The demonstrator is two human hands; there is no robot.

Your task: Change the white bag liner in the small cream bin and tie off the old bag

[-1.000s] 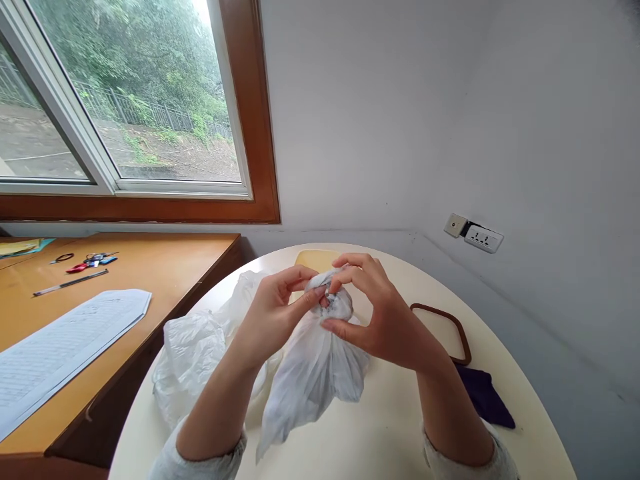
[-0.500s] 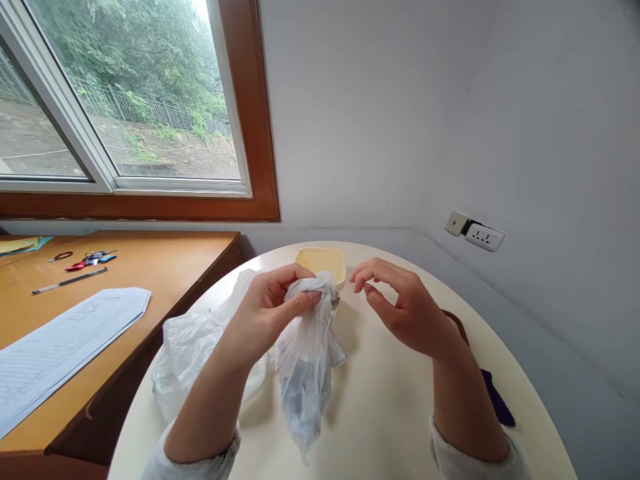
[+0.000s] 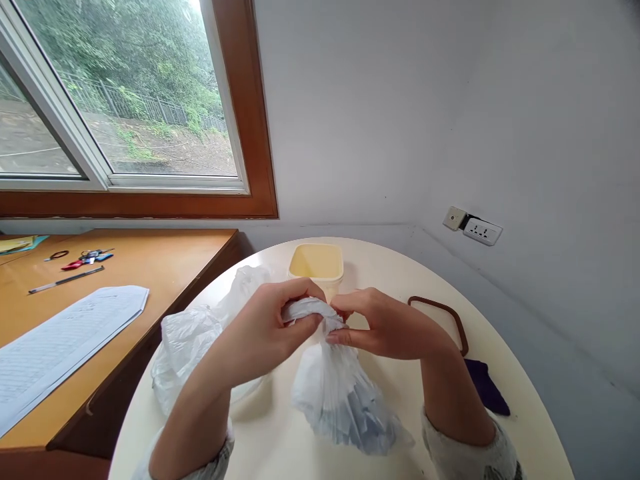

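Observation:
A white plastic bag (image 3: 345, 400) hangs gathered between my hands, its twisted neck at the top and its lower part spread out over the table. My left hand (image 3: 280, 320) pinches the rolled neck between thumb and fingers. From the other side, my right hand (image 3: 385, 323) grips the same neck with thumb and fingertips. Bluish-grey contents show faintly through the bag's lower part; I cannot make out what they are. Just beyond my hands stands a pale yellow plastic tub (image 3: 316, 262), open at the top. Another crumpled white plastic bag (image 3: 187, 340) lies by my left forearm.
The round cream table (image 3: 280, 460) stands against the wall. On its right lie a brown loop-shaped frame (image 3: 450, 313) and a dark purple cloth (image 3: 486, 387). A wooden desk (image 3: 185, 260) at left holds papers (image 3: 75, 347), a pen (image 3: 65, 280) and keys (image 3: 90, 257).
My right hand has moved left and closed on the bag's neck. The bag's lower end has swung right and fanned out. My left hand keeps its hold.

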